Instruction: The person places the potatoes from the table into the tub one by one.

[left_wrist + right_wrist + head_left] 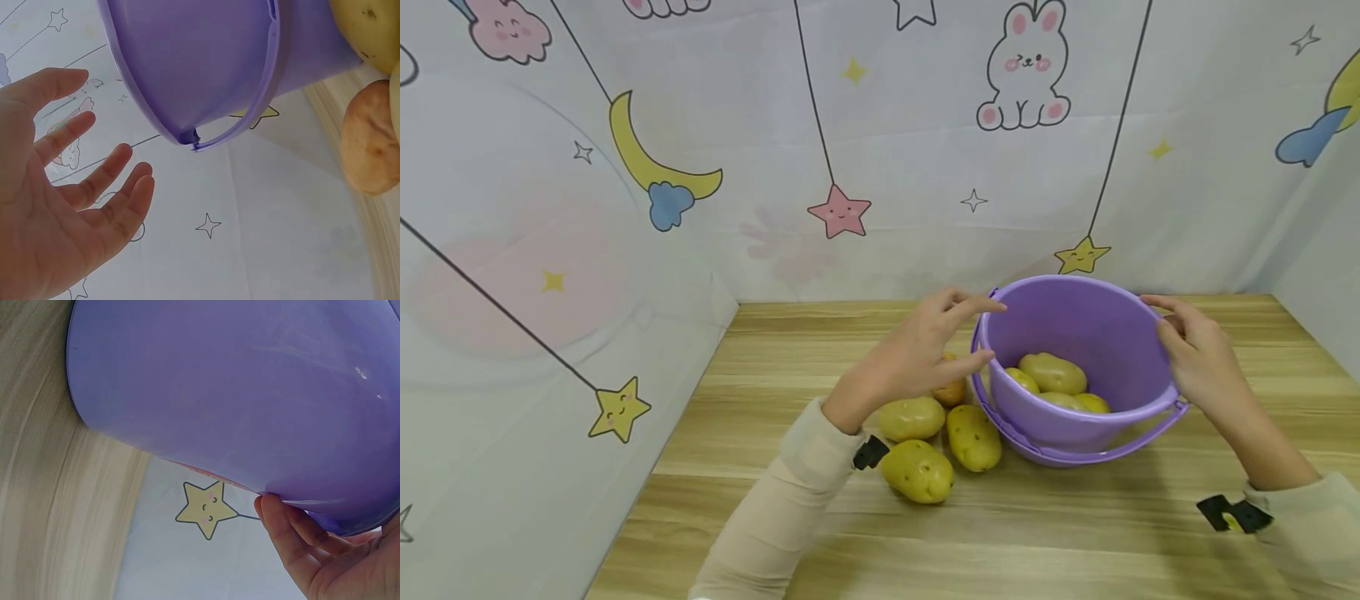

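Note:
A purple bucket [1086, 429] stands on the wooden table with several yellow potatoes [1052, 372] inside. At its right rim, my right hand [1206, 354] grips the bucket; the right wrist view has fingertips [272, 503] against the outer wall. My left hand [917, 346] hovers by the left rim, fingers spread and holding nothing; a gap separates that hand [87, 181] from the bucket [187, 62] in the left wrist view. Below it lie three yellow potatoes [919, 472] and an orange-brown, rounded item [951, 392], partly hidden by the hand.
The bucket's purple handle [1112, 456] hangs down along the front. Wood-grain table surface [760, 417] extends to the left and front. A white cloth [910, 150] printed with stars, a moon and a rabbit rises behind the table and along its sides.

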Demonstrator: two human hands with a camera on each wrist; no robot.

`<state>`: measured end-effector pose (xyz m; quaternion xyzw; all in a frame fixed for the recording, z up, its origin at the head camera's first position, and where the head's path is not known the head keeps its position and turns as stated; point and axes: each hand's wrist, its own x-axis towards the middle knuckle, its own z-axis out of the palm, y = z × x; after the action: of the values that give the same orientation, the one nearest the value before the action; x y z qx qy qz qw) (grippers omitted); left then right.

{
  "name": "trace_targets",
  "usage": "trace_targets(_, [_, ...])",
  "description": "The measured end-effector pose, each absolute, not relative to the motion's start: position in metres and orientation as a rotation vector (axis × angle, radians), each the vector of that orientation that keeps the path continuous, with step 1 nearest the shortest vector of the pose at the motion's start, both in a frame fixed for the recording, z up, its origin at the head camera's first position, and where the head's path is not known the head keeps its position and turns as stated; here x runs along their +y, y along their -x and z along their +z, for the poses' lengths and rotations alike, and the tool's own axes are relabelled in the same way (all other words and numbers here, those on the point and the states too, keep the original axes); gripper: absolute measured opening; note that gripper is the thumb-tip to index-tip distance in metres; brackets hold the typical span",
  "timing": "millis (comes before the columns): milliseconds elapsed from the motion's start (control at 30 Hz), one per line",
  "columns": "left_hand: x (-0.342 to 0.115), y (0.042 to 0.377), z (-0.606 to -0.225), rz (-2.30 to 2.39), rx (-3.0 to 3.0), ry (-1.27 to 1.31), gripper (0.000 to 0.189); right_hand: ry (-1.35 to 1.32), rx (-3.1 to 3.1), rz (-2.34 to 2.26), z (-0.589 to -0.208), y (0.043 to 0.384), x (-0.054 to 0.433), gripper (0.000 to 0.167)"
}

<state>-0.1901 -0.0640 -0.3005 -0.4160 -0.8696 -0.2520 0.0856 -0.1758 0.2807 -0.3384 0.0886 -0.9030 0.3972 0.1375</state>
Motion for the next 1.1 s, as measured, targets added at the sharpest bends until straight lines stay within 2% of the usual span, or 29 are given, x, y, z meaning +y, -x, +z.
trace_targets(1100, [-0.108,0.192,-0.33,-0.664,-2.816,1.073,0.058,-0.236,-2.605,1.165,-0.339,0.177,0.28,0.043])
